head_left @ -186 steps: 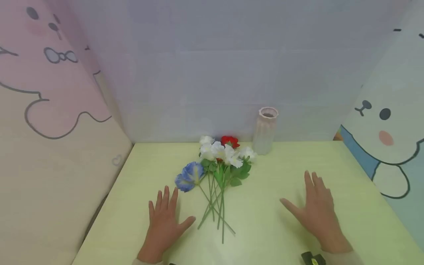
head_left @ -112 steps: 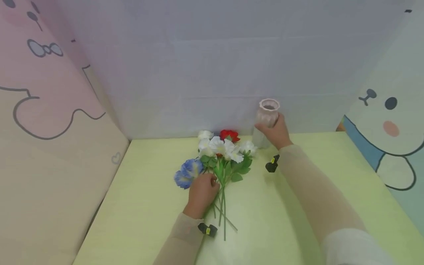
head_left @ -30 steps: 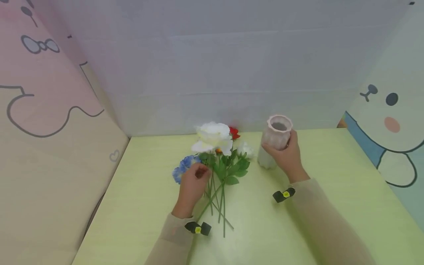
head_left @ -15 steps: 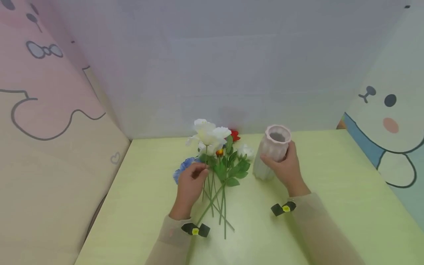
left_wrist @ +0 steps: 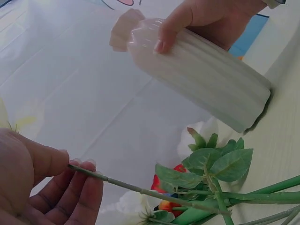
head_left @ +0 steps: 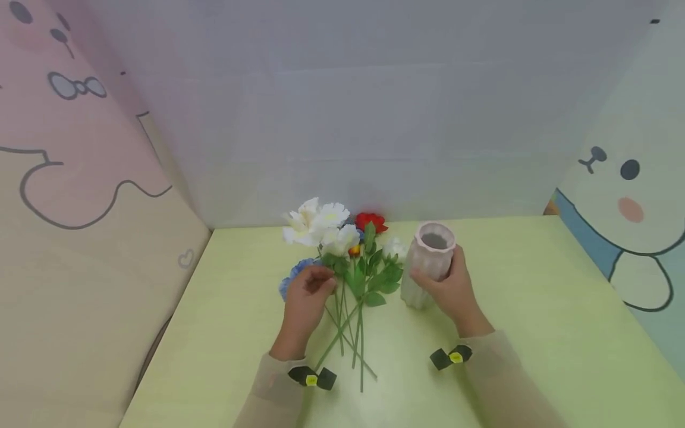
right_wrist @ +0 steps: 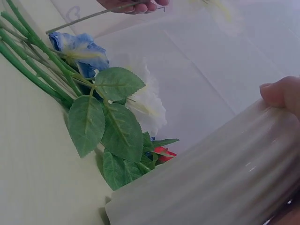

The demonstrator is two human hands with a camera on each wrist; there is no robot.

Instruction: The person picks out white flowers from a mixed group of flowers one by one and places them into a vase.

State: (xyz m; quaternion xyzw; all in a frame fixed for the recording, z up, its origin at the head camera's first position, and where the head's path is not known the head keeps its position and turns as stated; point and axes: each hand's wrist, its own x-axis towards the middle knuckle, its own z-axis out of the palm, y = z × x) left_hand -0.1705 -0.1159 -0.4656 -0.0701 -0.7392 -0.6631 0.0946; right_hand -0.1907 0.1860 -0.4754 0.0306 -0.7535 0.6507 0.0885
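Note:
My left hand (head_left: 305,303) pinches the thin green stem (left_wrist: 131,187) of a white artificial flower (head_left: 305,226) between thumb and fingers. Its bloom is raised above the bunch. My right hand (head_left: 455,291) grips a ribbed pale pink-and-white vase (head_left: 414,279) round its upper body, with the scalloped mouth facing up. The vase base sits right at the tabletop. Between the hands lie the other flowers: a blue one (head_left: 293,278), a red one (head_left: 371,222), more white ones (head_left: 342,239) and green leaves (right_wrist: 123,131). Their stems (head_left: 361,356) cross toward the front.
A pale yellow-green table (head_left: 214,333) holds everything. A plain whitish backdrop (head_left: 353,131) rises at its back edge. Printed cloth panels with cartoon animals stand at the left (head_left: 85,178) and right (head_left: 631,249).
The right hand reached the vase at the back and brought it nearer, beside the leaves. The left hand took a white flower's stem from the bunch, and that bloom has lifted and shifted left.

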